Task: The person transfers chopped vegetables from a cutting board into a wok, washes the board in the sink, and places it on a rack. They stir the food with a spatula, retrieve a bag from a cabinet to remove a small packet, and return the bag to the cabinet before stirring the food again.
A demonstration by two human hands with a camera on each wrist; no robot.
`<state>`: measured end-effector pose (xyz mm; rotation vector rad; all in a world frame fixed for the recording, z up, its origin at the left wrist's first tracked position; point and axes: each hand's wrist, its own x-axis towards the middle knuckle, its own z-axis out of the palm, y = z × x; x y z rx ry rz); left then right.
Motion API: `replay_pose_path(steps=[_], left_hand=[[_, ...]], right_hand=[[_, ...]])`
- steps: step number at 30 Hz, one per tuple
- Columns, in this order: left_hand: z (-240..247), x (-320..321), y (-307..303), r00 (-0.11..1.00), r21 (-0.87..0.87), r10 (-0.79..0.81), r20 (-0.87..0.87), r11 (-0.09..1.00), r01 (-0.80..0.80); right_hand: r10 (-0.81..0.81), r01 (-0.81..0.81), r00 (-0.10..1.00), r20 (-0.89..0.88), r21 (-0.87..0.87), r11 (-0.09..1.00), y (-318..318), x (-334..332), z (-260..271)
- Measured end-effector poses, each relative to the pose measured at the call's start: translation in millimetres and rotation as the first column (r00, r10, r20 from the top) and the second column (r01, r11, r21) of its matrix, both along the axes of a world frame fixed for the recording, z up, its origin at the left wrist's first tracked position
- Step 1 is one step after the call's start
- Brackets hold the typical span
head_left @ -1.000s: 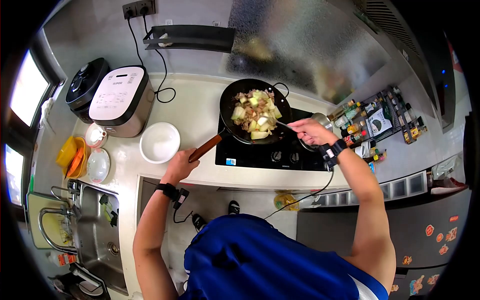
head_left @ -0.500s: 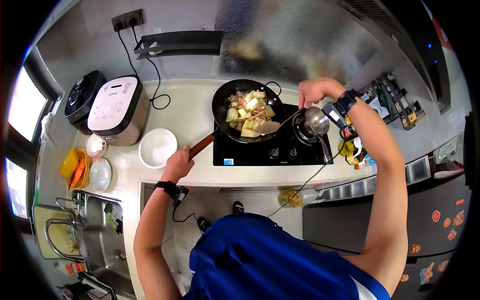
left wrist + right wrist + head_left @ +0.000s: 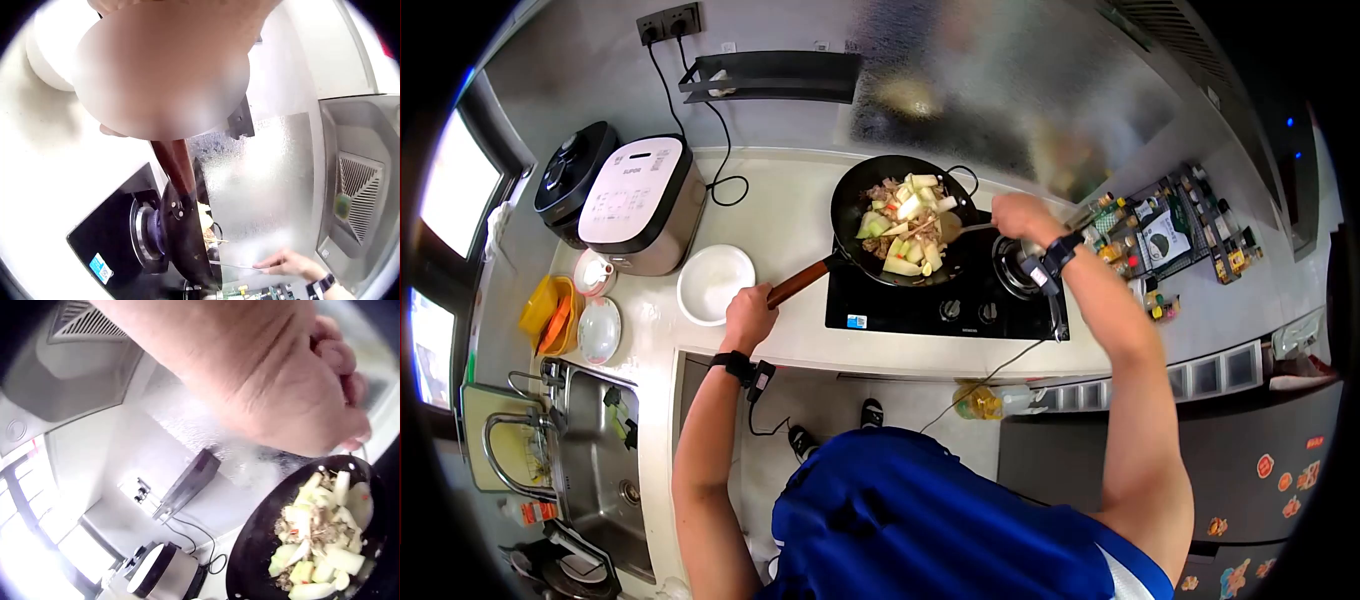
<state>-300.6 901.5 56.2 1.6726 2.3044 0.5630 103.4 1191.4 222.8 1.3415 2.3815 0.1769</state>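
A black wok [image 3: 850, 200] sits over the left burner, a bluish flame under it in the left wrist view. My left hand [image 3: 750, 318] grips its wooden handle [image 3: 800, 284] near the end. Inside lie pale green-white vegetable chunks [image 3: 340, 559], browned meat bits and some red pieces. My right hand [image 3: 1022, 218], fingers curled, holds the thin handle of a metal spatula [image 3: 950, 228]. The spatula's rounded head [image 3: 360, 503] rests among the food at the wok's right side.
A white bowl [image 3: 715, 290] stands beside my left hand. Right of the wok is a second burner [image 3: 1012, 270], with seasoning bottles and a rack [image 3: 1180, 230] beyond. A rice cooker [image 3: 635, 205], dishes and a sink [image 3: 605, 470] are on the left.
The right hand swung up and right with the spatula, then came back left and lower. Food in the wok was turned and heaped toward the middle. The left hand keeps its grip.
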Motion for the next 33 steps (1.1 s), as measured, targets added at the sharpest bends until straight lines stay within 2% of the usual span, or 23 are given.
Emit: replay_pose_path(steps=[3, 5, 8, 11, 14, 15, 17, 20, 24, 27, 32, 33], left_hand=[[2.5, -5.1, 1.4, 0.999, -0.014, -0.030, 0.011, 0.999, 0.031], [5.1, -5.4, -0.1, 0.998, -0.011, -0.061, 0.027, 0.998, 0.061], [13.2, -4.1, -2.3, 0.995, -0.019, -0.081, 0.060, 0.996, 0.082], [18.7, -5.9, -10.8, 0.955, 0.282, -0.173, 0.242, 0.954, 0.102], [23.8, -12.2, -23.2, 0.908, 0.141, 0.011, 0.418, 0.987, -0.077], [21.0, -14.2, -27.2, 0.868, 0.094, 0.034, 0.496, 0.991, -0.092], [18.6, -15.5, -33.6, 0.765, 0.000, 0.081, 0.639, 0.994, -0.106], [24.2, -11.4, -39.8, 0.745, 0.015, 0.067, 0.664, 0.995, -0.103], [16.0, -8.2, -39.8, 0.629, 0.032, 0.063, 0.775, 0.990, -0.138], [10.3, -7.8, -39.0, 0.563, 0.021, 0.083, 0.822, 0.984, -0.175], [5.6, -4.2, -38.6, 0.519, 0.018, 0.106, 0.848, 0.974, -0.227], [6.0, -3.6, -39.5, 0.517, 0.023, 0.102, 0.850, 0.973, -0.229]], right_hand=[[-0.047, 0.032, 0.938, -0.344, -0.050, 0.998, -11.5, 13.0, -49.0], [-0.086, 0.068, 0.877, -0.472, -0.056, 0.996, -18.9, 13.1, -63.9], [-0.090, 0.087, 0.871, -0.484, -0.028, 0.996, -23.3, 12.9, -69.5], [0.037, -0.008, 0.904, -0.426, 0.070, 0.997, -30.8, 15.2, -59.9], [0.297, -0.225, 0.913, -0.281, 0.261, 0.939, -33.6, 26.4, -49.2], [0.362, -0.281, 0.905, -0.223, 0.325, 0.903, -34.1, 32.5, -44.1], [0.420, -0.347, 0.897, -0.136, 0.369, 0.862, -41.2, 37.8, -17.8], [0.467, -0.421, 0.883, -0.033, 0.383, 0.822, -52.6, 43.1, 24.9], [0.370, -0.385, 0.922, 0.115, 0.375, 0.843, -55.3, 29.9, 61.5], [0.287, -0.346, 0.925, 0.249, 0.235, 0.908, -47.2, 8.8, 88.4], [0.148, -0.169, 0.967, 0.206, 0.086, 0.982, -15.2, -25.1, 98.1], [0.099, -0.100, 0.966, 0.239, -0.011, 0.995, -3.4, -30.2, 96.6]])
